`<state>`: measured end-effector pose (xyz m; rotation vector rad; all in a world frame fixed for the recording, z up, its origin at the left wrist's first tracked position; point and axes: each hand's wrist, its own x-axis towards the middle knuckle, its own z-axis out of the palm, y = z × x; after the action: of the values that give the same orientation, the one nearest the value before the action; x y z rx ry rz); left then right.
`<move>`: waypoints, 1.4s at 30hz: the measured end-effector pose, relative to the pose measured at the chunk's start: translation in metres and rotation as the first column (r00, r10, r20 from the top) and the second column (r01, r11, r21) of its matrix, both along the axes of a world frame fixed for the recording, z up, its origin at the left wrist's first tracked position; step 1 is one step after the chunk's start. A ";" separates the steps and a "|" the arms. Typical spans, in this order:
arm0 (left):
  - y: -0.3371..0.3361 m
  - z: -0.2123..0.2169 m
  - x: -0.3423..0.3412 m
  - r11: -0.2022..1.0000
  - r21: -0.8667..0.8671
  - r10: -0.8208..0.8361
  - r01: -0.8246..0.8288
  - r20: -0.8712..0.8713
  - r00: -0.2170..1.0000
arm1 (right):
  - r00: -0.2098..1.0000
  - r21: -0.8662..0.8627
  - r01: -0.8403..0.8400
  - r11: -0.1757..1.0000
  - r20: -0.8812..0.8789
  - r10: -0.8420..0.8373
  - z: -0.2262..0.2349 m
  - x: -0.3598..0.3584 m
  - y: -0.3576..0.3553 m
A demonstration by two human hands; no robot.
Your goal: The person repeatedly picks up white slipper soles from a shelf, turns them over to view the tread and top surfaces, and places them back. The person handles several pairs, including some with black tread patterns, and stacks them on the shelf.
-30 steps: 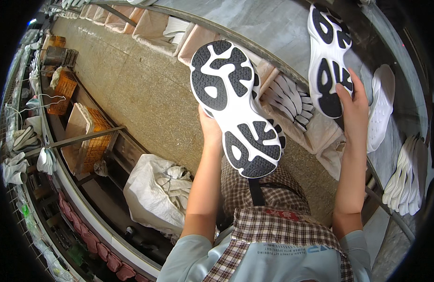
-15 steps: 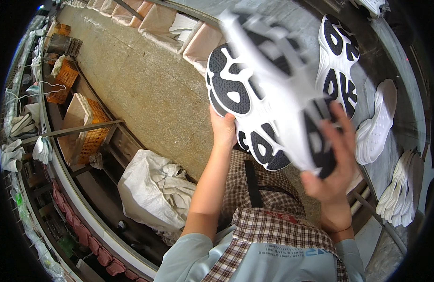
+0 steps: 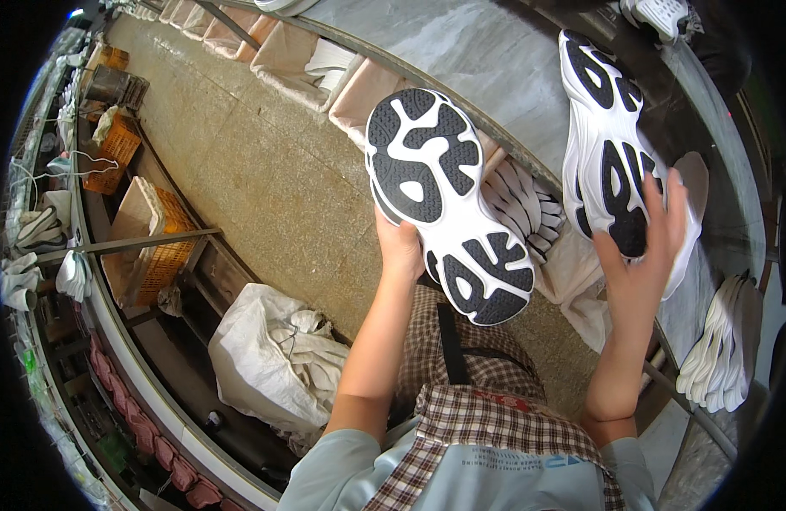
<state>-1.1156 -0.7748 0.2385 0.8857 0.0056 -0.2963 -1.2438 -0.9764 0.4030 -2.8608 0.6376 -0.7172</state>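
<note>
My left hand (image 3: 399, 247) is closed around the edge of white shoe soles (image 3: 457, 200) with black tread pads, held up with the tread showing. A second edge behind the top sole suggests more than one. At the right, my right hand (image 3: 644, 247) has its thumb and fingers spread around the heel end of another white-and-black sole (image 3: 614, 162) lying tread up on the grey table. Whether the fingertips touch that sole I cannot tell. Beside and partly behind the right hand lies a white sole (image 3: 689, 230).
A row of white soles (image 3: 721, 345) leans at the right. Cloth-lined bins (image 3: 359, 98) run along the grey table's (image 3: 461, 43) edge, one holding striped soles (image 3: 522, 204). To the left are a white sack (image 3: 273, 349), an orange crate (image 3: 175, 234) and a curved rack with pink pieces (image 3: 146, 417).
The blurred sole in my right hand is no longer there. That hand has moved right, to the sole on the table, and its fingers are spread. My left hand still holds its soles.
</note>
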 end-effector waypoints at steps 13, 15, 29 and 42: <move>0.010 -0.001 0.002 0.990 -0.141 -0.029 0.003 -0.183 0.983 | 0.828 0.494 -0.513 0.703 0.068 0.556 -0.032 0.014 0.079; 0.008 -0.001 0.006 0.975 -0.224 -0.069 -0.009 -0.336 0.939 | 0.818 0.533 -0.560 0.635 0.234 0.525 -0.016 0.016 0.070; -0.008 0.022 0.019 0.994 -0.107 -0.033 0.032 -0.004 0.999 | 0.986 0.080 -0.129 0.988 -0.092 0.136 0.050 0.027 -0.013; -0.004 0.046 0.007 0.987 -0.162 0.001 -0.005 -0.026 1.000 | 0.977 0.018 -0.084 0.996 -0.195 0.086 0.066 0.014 0.009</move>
<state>-1.1088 -0.7793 0.2850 0.7202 0.0064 -0.3007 -1.2303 -0.9674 0.4686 -2.9522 0.5358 -0.4225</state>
